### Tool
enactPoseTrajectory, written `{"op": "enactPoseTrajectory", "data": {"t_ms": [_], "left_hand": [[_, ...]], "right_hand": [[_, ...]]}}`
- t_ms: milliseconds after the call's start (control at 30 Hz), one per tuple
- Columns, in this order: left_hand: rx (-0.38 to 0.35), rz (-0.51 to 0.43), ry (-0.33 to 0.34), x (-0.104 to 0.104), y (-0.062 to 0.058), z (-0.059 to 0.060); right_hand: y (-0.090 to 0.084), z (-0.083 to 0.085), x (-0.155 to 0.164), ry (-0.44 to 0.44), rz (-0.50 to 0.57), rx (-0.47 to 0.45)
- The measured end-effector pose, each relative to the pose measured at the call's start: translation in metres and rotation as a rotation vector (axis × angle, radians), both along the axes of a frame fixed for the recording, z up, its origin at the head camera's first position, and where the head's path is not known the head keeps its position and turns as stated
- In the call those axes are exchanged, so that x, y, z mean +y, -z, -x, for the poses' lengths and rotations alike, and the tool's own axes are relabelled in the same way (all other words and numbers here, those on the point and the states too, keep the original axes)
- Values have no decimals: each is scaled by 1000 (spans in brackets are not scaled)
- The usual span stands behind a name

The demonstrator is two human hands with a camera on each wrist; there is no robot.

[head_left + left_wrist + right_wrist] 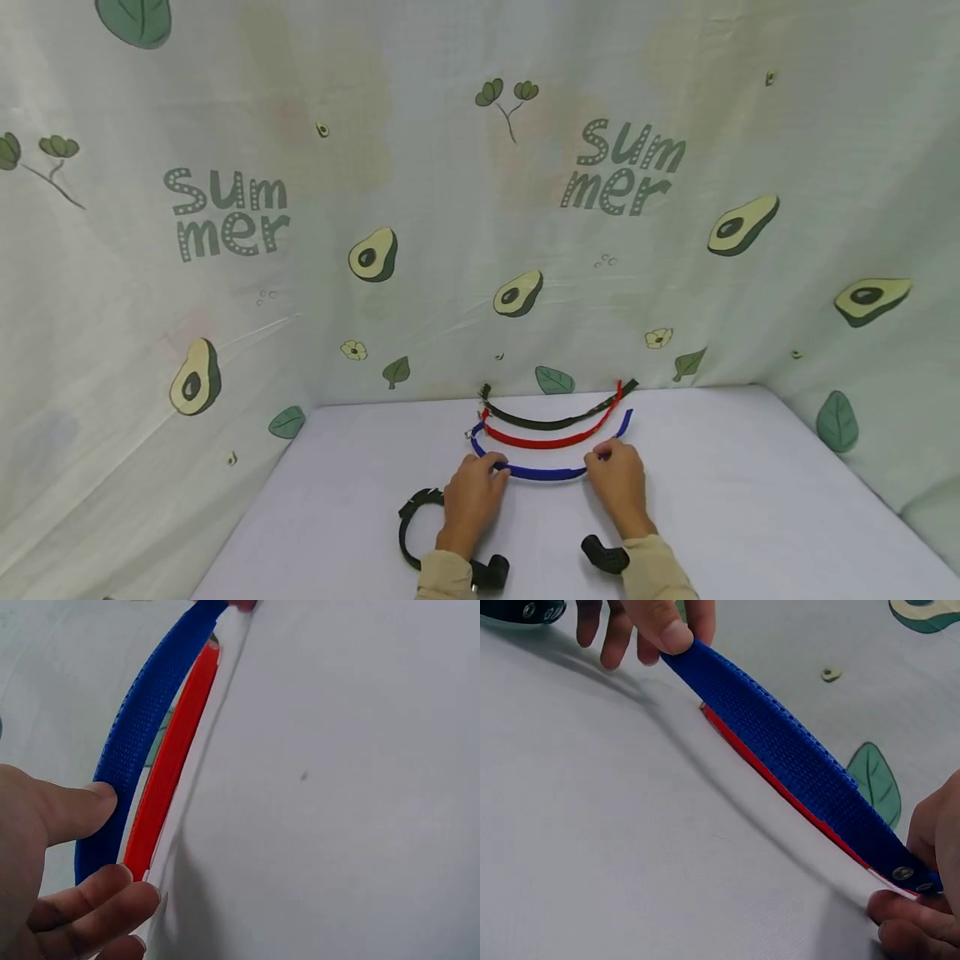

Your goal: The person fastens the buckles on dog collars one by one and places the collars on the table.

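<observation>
Blue strap (551,472): woven webbing, lying as a shallow curve on the white counter (750,500), at about 12 o'clock from the two hands. Both ends are held. Metal eyelets show at the end by the right hand in the right wrist view.

Left hand (471,500): fingers (75,810) curled around the strap's left part, thumb pressed on its face and the other fingertips under it, pinching it.

Right hand (618,487): fingers (907,915) closed on the strap's right part, pinching it near the eyelets.

Red strap (547,440): a second curve, just beyond the blue one toward 12 o'clock; in the wrist views it lies close alongside the blue strap.

Dark green strap (555,419): third curve, farthest out at 12 o'clock, near the foot of the backdrop.

Black strap (412,521): curved loop on the counter at about 9 o'clock of the left hand, well apart from the three coloured curves.

Backdrop (450,208): pale cloth printed with avocados, leaves and the word "Summer", enclosing the counter at the back and both sides.

Sleeves (652,571): beige, on both wrists, each with a black wrist device.
</observation>
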State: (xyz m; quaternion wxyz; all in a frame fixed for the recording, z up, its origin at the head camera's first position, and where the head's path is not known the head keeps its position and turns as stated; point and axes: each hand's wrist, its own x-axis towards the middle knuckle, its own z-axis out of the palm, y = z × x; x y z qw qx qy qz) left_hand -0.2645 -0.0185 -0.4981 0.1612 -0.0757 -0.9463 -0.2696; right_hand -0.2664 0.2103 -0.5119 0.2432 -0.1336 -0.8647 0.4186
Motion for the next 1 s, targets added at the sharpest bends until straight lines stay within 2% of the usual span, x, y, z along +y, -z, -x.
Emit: {"op": "enactPoseTrajectory", "data": {"t_ms": [167, 300, 433, 500, 667, 833, 900, 1000], "left_hand": [[22, -24, -12, 1, -1, -5], [-11, -61, -19, 0, -2, -5], [-83, -151, -39, 2, -3, -3], [-97, -197, -56, 3, -3, -1], [-52, -274, -94, 1, -7, -1], [-11, -313, -102, 0, -7, -7], [-4, -337, -102, -1, -7, -10], [1, -377, -97, -1, -7, -15]], "right_hand": [[6, 4, -1, -1, 148, 26], [6, 3, -4, -33, 253, 38], [3, 2, -10, -82, 236, 87], [1, 2, -12, -110, 230, 97], [0, 1, -13, -115, 259, 66], [1, -3, -11, -61, 378, 2], [1, -6, -12, -73, 430, -29], [1, -12, -14, -102, 451, -57]]}}
